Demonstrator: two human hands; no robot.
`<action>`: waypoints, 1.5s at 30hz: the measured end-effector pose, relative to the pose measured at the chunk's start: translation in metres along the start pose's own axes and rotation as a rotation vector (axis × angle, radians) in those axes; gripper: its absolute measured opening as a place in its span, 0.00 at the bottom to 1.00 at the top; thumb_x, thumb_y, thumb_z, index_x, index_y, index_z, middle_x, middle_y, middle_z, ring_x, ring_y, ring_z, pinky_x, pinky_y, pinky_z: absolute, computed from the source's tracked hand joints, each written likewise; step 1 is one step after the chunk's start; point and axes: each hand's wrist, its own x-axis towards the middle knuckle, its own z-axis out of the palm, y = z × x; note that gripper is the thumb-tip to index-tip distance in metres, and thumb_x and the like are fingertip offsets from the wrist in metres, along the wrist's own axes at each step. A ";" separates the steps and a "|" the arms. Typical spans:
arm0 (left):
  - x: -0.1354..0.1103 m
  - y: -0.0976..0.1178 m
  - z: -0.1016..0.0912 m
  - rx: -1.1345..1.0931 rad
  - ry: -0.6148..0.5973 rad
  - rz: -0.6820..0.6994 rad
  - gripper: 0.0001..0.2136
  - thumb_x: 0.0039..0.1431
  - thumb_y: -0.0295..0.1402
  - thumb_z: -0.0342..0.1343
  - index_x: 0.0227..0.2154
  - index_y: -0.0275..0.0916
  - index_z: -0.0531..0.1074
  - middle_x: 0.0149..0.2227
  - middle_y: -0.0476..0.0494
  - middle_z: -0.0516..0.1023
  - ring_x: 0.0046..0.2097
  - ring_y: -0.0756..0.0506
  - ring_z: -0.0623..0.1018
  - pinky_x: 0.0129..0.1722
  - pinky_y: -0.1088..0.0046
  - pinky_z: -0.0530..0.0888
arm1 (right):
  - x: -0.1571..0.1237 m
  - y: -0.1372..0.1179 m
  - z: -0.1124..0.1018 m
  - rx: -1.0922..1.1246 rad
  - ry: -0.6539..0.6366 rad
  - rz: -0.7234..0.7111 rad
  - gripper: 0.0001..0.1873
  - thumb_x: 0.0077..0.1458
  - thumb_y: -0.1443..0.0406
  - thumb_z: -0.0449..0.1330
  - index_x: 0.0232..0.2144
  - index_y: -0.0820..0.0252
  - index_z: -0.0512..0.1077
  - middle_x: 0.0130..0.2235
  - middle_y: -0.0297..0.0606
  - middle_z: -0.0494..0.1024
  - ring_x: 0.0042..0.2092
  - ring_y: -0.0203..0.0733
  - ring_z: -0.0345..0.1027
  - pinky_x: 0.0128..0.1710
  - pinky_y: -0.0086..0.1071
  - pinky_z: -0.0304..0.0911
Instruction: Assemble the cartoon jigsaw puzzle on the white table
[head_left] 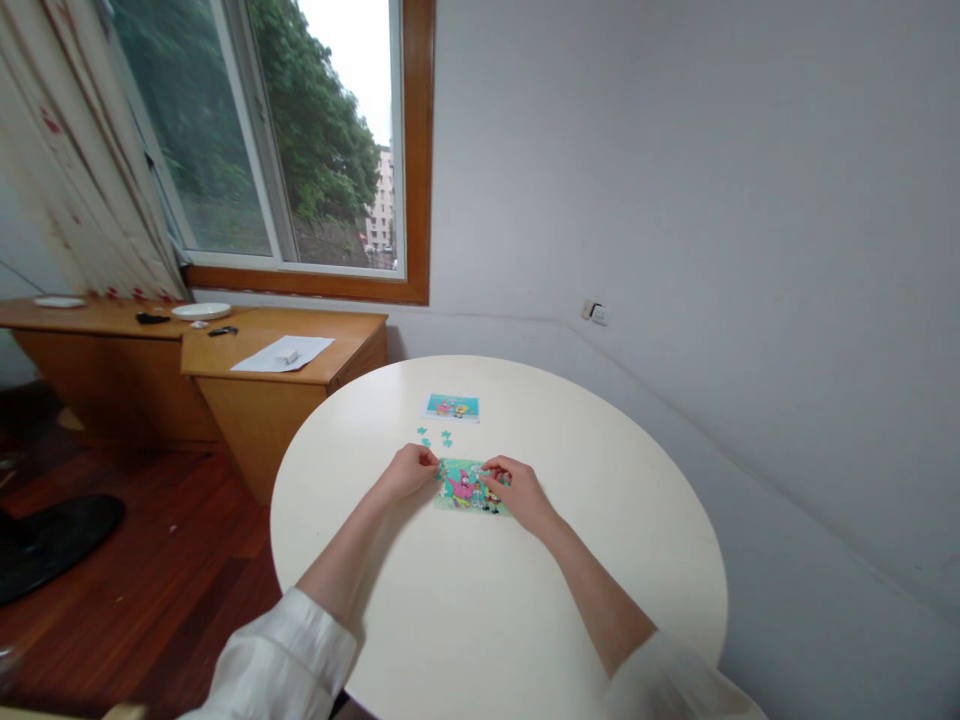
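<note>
A jigsaw puzzle (465,490) with a pink starfish cartoon figure on a teal ground lies flat on the round white table (480,610). At its left edge my left hand (409,470) is closed in a pinch, with a small teal puzzle piece (439,475) at the fingertips. My right hand (520,490) reaches over the puzzle's right part, fingers curled and pinched; what they hold, if anything, is hidden. Several loose teal puzzle pieces (447,438) lie just beyond the puzzle. Behind them rests a picture card (452,406) with similar cartoon figures.
Left of the table stands a wooden desk (360,335) bearing a sheet of paper (262,355) with a small white object on it, and a white plate (201,311). A window (330,268) is above it. The white wall (675,250) runs close along the right.
</note>
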 end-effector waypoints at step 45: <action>-0.025 0.033 0.006 0.717 -0.014 -0.046 0.07 0.47 0.31 0.54 0.29 0.37 0.74 0.33 0.43 0.78 0.33 0.47 0.74 0.28 0.76 0.63 | 0.000 0.007 0.004 -0.051 -0.110 0.040 0.06 0.43 0.65 0.59 0.27 0.62 0.72 0.23 0.30 0.68 0.26 0.33 0.62 0.28 0.27 0.59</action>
